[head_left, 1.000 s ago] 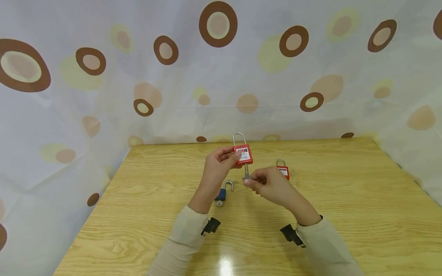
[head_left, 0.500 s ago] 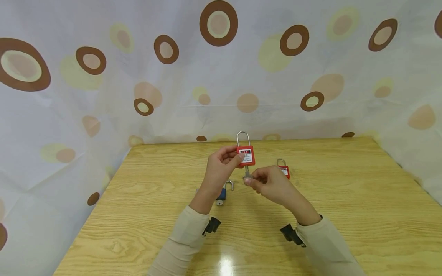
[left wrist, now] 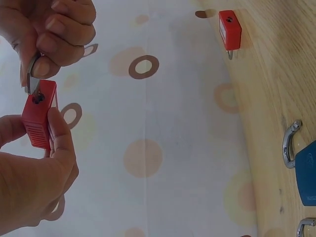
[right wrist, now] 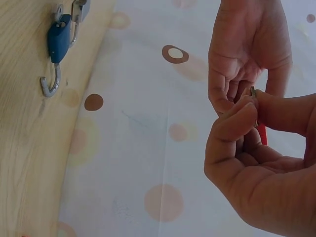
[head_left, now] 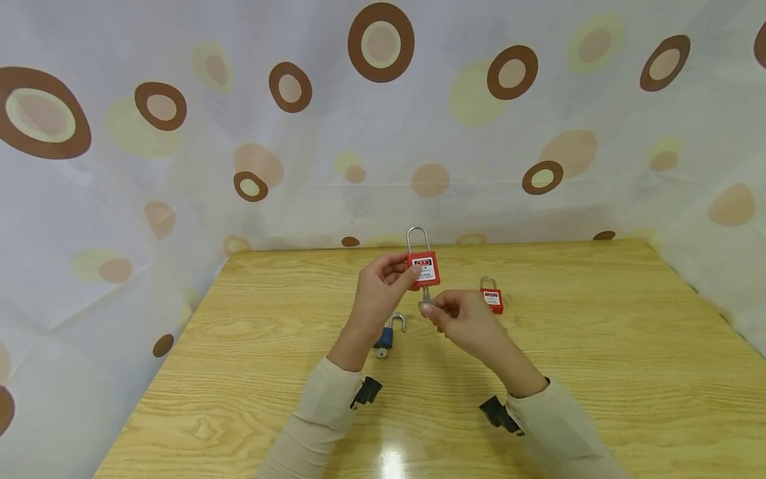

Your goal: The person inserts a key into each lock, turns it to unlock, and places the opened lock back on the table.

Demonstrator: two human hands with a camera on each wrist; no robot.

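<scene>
We see the left hand (head_left: 376,293) pinching a red padlock (head_left: 432,277) above the table (head_left: 598,346), the print on its white label (head_left: 426,271) too small to read, while the right hand (head_left: 469,322) grips a key (head_left: 427,303) at its keyhole; another labelled padlock (head_left: 492,308) sits just beyond.

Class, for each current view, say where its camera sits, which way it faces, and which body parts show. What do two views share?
Head: on the head, facing forward and down over the table; left hand, right hand and both sleeves show.
Left wrist: on that wrist, facing the held red lock and key; both hands show.
Right wrist: on that wrist, facing the pinched key; both hands show.
Shared: both wrist views show the blue lock.
</scene>
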